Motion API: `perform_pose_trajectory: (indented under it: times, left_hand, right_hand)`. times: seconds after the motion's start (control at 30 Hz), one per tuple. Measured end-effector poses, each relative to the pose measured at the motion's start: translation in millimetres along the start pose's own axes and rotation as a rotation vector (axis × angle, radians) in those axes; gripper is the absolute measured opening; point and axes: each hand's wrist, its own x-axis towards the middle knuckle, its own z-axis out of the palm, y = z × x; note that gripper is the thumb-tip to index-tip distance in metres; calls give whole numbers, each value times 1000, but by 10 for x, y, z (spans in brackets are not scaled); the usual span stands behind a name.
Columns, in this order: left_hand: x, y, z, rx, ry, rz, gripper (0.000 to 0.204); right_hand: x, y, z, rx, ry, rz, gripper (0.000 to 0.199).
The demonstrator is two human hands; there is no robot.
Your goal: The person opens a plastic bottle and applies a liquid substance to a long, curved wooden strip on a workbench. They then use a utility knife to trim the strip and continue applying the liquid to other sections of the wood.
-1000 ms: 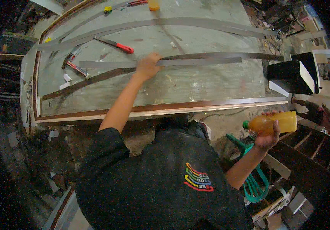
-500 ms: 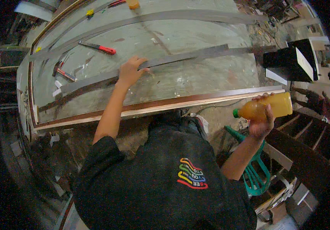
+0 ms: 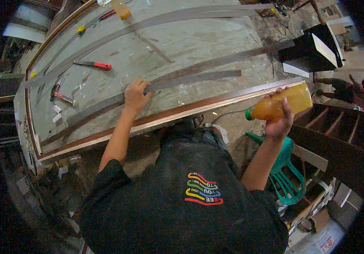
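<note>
My left hand [image 3: 137, 98] reaches over the panel and grips a flat grey strip [image 3: 203, 79] by its edge, fingers curled around it. The strip lies nearly flat, slightly curved. Just behind runs a longer grey-brown strip [image 3: 228, 60], passing close to my fingers. In my right hand [image 3: 280, 123] is a clear plastic bottle [image 3: 297, 100] of yellow-orange liquid, tilted on its side past the near edge of the panel. Its green cap [image 3: 248, 113] points left. Below the strips is a large pale greenish panel [image 3: 182, 51] with a brown wooden rim.
A red-handled cutter or file [image 3: 92, 64] and a hammer [image 3: 64, 96] lie on the panel's left. Another long grey strip [image 3: 160, 18] crosses the far side, near an orange-liquid container [image 3: 121, 9]. A green plastic chair [image 3: 287, 169] stands at right, beside dark wooden frames [image 3: 330, 127].
The strip in my left hand has shifted nearer to me, separating from the longer strip behind it. The bottle stays in my right hand. The whole view has shifted slightly.
</note>
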Motion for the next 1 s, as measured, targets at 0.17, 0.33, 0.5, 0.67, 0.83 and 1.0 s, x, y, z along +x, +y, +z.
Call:
perform_pose_trajectory:
  times: [0.17,0.33,0.5,0.67,0.83,1.0]
  left_hand:
    - [-42,83,40,-7,80,-43,39]
    - [-88,142,75,20,62,-130,43]
    - [-99,63,113,26,-3,-127,53]
    - [-144,114,44,52,-80,-91,74]
    - [-208,279,-174,48,-130,-72,80]
    - [-253,372,-289,31,-62,10,66]
  right_hand:
    - [-17,3,-36,-90,72,-17,52]
    - [-17,53,-22,-88,134,9,51]
    - [-17,43,-28,-112,156,31,50]
    - [7,37,-60,-111,128,15,49]
    - [16,65,-78,-89,165,-1,53]
    - [18,52,-98,-118,199,9,53]
